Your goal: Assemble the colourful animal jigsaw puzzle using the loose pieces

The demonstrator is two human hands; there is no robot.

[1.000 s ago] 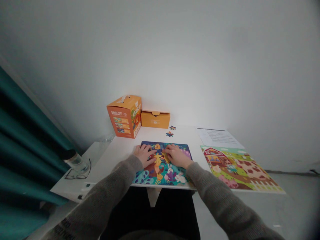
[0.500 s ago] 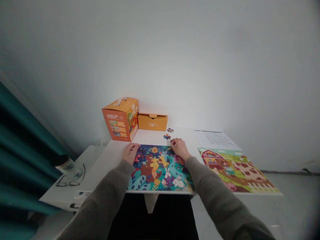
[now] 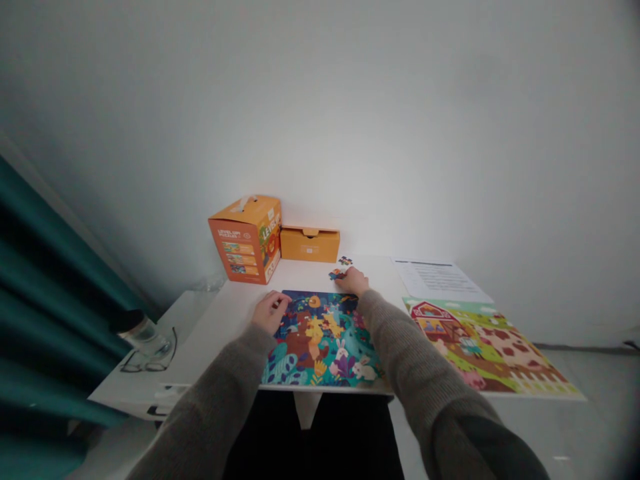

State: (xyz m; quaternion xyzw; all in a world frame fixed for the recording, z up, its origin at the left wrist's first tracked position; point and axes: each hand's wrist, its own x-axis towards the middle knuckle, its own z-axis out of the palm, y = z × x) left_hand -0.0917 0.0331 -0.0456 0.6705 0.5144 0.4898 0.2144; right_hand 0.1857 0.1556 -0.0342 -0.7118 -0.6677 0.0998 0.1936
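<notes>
A colourful animal jigsaw picture [image 3: 320,340] lies flat at the table's front edge, partly covered by my right forearm. At its upper left corner is my left hand [image 3: 270,312], fingers bent and tips drawn together; whatever they hold, if anything, is hidden. Beyond the picture's far edge, my right hand [image 3: 354,282] reaches to a small group of loose puzzle pieces [image 3: 336,275], its fingertips closed on a piece at their right side. A little farther back lie more puzzle pieces [image 3: 345,261], apart from my hand.
An orange puzzle box [image 3: 245,243] stands at the back left, beside a lower orange carton [image 3: 310,245]. To the right lie a farm picture [image 3: 485,347] and a printed sheet [image 3: 440,280]. A lidded glass bottle [image 3: 145,333] and eyeglasses [image 3: 150,365] are on the lower left surface.
My right hand has moved up and slightly left, from the picture's upper right edge to the loose pieces. My left hand's fingers have curled in more. The view has shifted slightly.
</notes>
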